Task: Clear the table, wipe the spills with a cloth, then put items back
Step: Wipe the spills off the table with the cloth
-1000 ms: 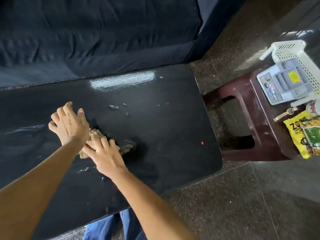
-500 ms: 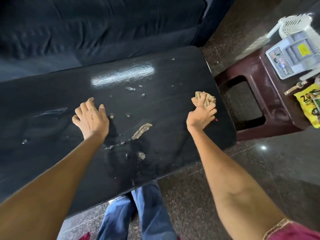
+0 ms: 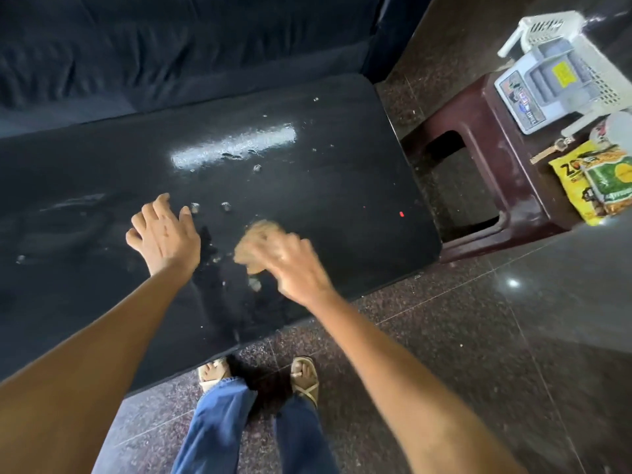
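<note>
Surface (image 3: 342,186): black, cleared, still spotted with spills (image 3: 254,283). Cloth (image 3: 258,234): clamped in my right hand (image 3: 290,261) grip, swept back from the right edge to centre. Left hand (image 3: 164,234): fingers apart, flat, bracing as before. Wiping unfinished; items wait on stool (image 3: 496,186).

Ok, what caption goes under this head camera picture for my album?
Right hand wipes spills with a cloth while left hand rests on the black table.
</note>
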`<action>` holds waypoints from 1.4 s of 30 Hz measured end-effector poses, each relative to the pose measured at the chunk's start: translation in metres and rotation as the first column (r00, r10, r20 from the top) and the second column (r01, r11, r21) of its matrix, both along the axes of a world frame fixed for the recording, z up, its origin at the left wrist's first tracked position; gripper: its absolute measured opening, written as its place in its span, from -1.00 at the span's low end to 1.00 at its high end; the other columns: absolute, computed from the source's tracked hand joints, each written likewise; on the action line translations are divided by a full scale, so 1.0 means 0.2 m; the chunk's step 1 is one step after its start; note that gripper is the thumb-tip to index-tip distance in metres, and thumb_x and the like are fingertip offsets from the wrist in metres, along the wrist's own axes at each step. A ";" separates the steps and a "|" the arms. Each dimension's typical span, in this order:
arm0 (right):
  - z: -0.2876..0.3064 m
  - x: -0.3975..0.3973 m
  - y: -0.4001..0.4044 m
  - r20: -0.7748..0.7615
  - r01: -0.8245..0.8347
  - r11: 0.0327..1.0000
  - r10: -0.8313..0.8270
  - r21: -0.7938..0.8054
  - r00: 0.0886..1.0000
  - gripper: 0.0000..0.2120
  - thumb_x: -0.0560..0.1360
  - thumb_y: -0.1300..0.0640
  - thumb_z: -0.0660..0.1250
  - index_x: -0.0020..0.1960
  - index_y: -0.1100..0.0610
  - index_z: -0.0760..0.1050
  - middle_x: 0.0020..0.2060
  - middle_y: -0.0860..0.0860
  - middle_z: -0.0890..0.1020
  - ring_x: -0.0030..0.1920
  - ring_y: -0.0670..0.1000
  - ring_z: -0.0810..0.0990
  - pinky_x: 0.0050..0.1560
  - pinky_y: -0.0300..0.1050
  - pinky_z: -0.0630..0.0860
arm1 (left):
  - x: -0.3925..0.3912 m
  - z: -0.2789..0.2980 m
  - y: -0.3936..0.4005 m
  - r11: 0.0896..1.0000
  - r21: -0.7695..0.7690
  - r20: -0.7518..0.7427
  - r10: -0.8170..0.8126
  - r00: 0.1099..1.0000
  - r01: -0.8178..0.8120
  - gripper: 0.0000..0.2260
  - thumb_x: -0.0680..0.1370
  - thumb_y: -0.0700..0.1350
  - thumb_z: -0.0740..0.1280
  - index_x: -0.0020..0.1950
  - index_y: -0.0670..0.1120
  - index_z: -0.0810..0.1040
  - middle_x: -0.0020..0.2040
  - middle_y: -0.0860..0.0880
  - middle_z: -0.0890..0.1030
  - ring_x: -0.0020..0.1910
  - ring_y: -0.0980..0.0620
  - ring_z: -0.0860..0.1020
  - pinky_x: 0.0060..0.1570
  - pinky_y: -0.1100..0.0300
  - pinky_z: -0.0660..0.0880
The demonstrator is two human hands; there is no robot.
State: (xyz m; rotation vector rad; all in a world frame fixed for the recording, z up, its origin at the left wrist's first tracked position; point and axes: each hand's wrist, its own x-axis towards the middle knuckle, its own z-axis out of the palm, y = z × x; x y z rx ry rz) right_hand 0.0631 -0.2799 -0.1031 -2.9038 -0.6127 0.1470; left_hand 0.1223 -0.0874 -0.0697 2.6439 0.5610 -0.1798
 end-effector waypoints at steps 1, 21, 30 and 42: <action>0.04 0.01 -0.17 0.032 0.091 0.996 -0.091 -0.003 0.995 -0.29 0.26 0.37 0.32 0.31 -0.13 0.36 0.18 0.11 0.52 -0.20 0.13 0.52 -0.37 0.00 0.49 | -0.01 0.00 -0.03 1.000 0.000 -0.003 0.007 1.000 -0.007 -0.61 0.62 -0.04 0.10 0.41 -0.16 0.28 0.34 -0.20 0.38 0.36 -0.21 0.25 0.36 -0.12 0.08; -0.04 -0.53 0.27 -0.164 -0.223 0.971 0.207 -0.085 0.965 -0.43 0.49 0.18 -0.08 0.49 -0.03 0.14 0.33 0.13 0.40 0.11 0.05 0.49 -0.01 -0.09 0.49 | -0.26 0.04 -0.22 0.991 0.076 0.029 0.107 0.994 -0.109 -0.61 0.62 -0.03 0.08 0.41 -0.15 0.29 0.36 -0.20 0.36 0.36 -0.21 0.25 0.35 -0.13 0.10; 0.02 -0.23 -0.72 0.043 0.522 0.852 -0.520 -0.049 0.853 -0.43 0.35 0.36 0.25 0.30 0.00 0.35 0.10 0.19 0.50 -0.09 0.18 0.51 -0.25 0.03 0.45 | -0.40 0.02 -0.18 0.990 0.041 0.023 0.135 0.991 -0.136 -0.61 0.63 -0.04 0.09 0.42 -0.15 0.28 0.35 -0.19 0.37 0.36 -0.21 0.26 0.34 -0.13 0.12; -0.07 -0.33 0.28 -0.007 0.768 0.640 -0.768 0.022 0.640 -0.28 0.36 0.28 0.32 0.47 0.04 0.19 0.31 0.30 0.31 0.09 0.26 0.38 0.01 0.11 0.37 | -0.63 0.01 0.43 0.954 0.040 0.026 0.296 0.955 -0.297 -0.62 0.63 -0.04 0.09 0.41 -0.14 0.30 0.33 -0.17 0.40 0.34 -0.19 0.28 0.33 -0.11 0.14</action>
